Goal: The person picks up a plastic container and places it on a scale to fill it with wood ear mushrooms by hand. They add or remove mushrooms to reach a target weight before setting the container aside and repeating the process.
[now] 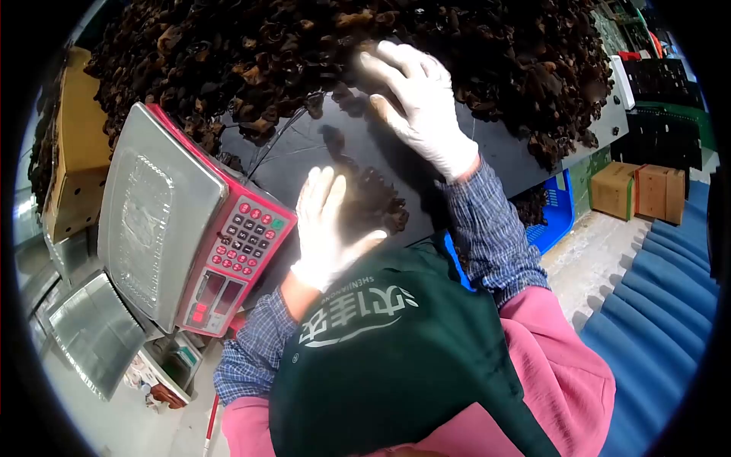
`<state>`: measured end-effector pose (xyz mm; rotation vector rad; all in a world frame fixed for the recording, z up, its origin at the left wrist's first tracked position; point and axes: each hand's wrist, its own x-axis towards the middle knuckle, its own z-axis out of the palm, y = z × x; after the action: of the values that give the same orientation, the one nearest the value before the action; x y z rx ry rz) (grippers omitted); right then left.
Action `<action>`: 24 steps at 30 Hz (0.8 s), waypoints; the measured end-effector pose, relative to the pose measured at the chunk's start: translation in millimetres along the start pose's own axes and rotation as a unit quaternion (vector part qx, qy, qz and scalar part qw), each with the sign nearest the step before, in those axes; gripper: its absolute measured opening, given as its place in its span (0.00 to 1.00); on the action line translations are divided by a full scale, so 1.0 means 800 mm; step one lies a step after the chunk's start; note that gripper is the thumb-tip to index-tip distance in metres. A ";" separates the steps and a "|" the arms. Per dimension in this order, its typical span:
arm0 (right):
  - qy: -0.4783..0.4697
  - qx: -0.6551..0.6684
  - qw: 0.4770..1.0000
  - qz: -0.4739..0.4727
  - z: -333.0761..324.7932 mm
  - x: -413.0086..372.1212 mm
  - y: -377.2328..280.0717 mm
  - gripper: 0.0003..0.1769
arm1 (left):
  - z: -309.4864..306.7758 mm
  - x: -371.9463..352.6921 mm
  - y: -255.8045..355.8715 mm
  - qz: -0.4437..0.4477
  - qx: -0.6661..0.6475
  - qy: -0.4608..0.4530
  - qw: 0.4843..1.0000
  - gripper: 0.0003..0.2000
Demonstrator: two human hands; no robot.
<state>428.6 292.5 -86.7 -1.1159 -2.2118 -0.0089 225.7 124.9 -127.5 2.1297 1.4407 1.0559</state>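
Note:
A large heap of dark dried wood ear mushrooms [251,68] covers the far part of the grey table [297,152]. My right hand [426,107], in a white glove, reaches to the near edge of this heap with its fingers apart. My left hand [324,225], gloved too, is open near the table's front edge, its fingers stretched and its thumb spread. Beside it lies a small, blurred cluster of wood ear mushrooms [377,202]. Neither hand visibly grips a piece, though the right fingertips are blurred against the heap.
On the left stands a pink-and-silver weighing scale [164,221] with a keypad, close to my left hand. A yellow cardboard box [80,137] is behind it. To the right are a blue basket [560,213] and small cardboard boxes [638,192] by blue corrugated sheeting [662,289].

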 end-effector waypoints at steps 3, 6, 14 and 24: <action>-0.090 -0.072 0.993 0.021 0.006 -0.027 0.022 0.22 | -0.007 0.011 0.007 -0.018 0.052 -0.089 0.995 0.50; -0.094 -0.024 0.995 0.020 -0.022 -0.069 0.025 0.24 | -0.005 0.006 0.002 -0.015 0.051 -0.097 0.994 0.48; 0.007 -0.086 0.990 0.110 -0.088 -0.101 0.026 0.28 | -0.003 0.007 -0.001 0.002 0.024 -0.093 0.995 0.46; 0.032 -0.030 0.999 0.032 0.055 0.037 0.038 0.19 | -0.002 0.003 -0.003 -0.001 0.015 -0.065 0.998 0.48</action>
<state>413.7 345.2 -113.7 -1.2017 -2.1302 -0.0827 224.0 127.8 -127.0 2.1741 1.4057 0.8835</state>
